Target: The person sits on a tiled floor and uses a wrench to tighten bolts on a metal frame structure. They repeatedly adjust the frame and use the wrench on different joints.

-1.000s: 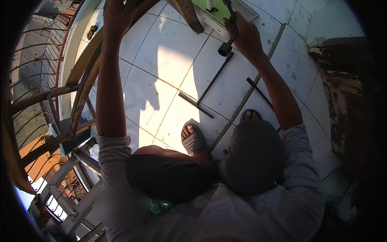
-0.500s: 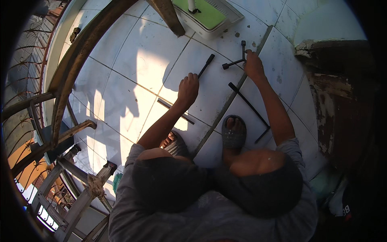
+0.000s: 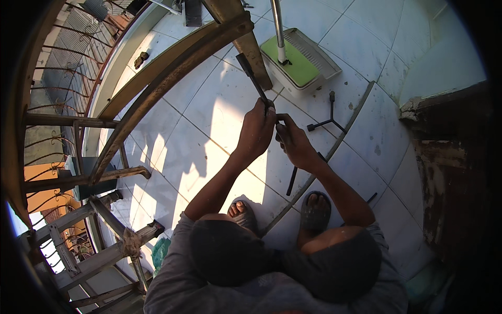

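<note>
We have both bare hands together over the white tiled floor [image 3: 183,149], in front of our two grey sandals [image 3: 315,213]. Our left hand [image 3: 254,130] has its fingers clamped on a slim black wrench [image 3: 253,78], whose thicker socket end points up and away to the left, just beside the wooden leg [image 3: 246,47] of a brown frame [image 3: 157,91]. Our right hand [image 3: 297,144] is just beside the left, its fingers curled in close to the wrench; we cannot tell whether they are clamped on it, since the hand hides that part. A short black bar [image 3: 292,181] shows below our right hand, and we cannot tell whether it belongs to the wrench. On the floor beyond the right hand lies a black three-armed wrench [image 3: 331,121], apart from both hands. The end of another dark rod [image 3: 372,197] shows past our right forearm [image 3: 342,191]. Farther forward is a pale box [image 3: 328,67] with a green top [image 3: 295,62] and an upright metal pole [image 3: 277,23]. To the left we see a curved railing [image 3: 65,69] and a dark lump [image 3: 140,59] near the floor's edge.
</note>
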`<action>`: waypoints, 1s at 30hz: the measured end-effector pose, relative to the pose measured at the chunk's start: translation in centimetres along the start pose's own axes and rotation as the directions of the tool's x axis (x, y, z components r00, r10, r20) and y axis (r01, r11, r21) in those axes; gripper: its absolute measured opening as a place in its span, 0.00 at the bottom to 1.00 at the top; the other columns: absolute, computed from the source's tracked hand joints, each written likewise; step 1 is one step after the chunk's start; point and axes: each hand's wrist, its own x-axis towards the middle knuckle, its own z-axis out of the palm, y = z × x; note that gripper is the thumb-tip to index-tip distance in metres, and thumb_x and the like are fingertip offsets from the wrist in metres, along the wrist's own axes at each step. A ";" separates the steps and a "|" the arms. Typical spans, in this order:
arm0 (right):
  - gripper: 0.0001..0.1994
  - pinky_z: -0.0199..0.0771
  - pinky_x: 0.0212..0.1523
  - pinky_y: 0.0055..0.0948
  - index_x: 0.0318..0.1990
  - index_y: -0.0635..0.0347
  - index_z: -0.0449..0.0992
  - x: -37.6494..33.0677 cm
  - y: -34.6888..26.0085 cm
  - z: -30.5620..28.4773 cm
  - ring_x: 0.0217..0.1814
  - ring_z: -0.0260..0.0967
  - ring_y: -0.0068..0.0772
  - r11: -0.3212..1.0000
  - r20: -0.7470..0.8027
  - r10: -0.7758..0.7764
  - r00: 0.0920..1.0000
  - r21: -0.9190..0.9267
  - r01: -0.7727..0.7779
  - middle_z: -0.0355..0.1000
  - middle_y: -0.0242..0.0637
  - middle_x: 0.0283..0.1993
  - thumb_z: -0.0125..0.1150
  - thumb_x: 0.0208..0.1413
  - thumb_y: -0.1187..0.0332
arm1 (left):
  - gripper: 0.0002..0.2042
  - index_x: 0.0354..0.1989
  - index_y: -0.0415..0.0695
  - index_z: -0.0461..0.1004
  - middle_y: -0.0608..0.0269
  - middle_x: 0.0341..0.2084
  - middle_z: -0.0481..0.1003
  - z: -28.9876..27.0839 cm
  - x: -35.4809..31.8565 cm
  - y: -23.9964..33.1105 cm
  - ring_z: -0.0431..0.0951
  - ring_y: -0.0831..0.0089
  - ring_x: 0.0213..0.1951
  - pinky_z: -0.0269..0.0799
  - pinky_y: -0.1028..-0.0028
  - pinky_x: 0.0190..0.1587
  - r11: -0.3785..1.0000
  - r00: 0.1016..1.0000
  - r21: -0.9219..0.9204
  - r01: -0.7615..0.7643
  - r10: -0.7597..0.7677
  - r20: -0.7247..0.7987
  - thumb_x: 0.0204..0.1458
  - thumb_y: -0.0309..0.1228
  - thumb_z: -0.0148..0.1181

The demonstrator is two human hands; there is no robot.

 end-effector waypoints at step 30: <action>0.16 0.40 0.15 0.13 0.60 0.55 0.68 -0.3 -12.9 -1.5 0.19 0.43 0.11 0.775 0.060 0.365 0.929 0.534 -0.339 0.51 0.20 0.23 0.44 0.72 0.60 | 0.28 0.42 0.40 0.72 0.59 0.16 0.69 -19.8 13.5 3.0 0.72 0.70 0.14 0.70 0.68 0.18 0.866 0.958 0.469 0.174 -0.260 0.124 0.67 0.55 0.34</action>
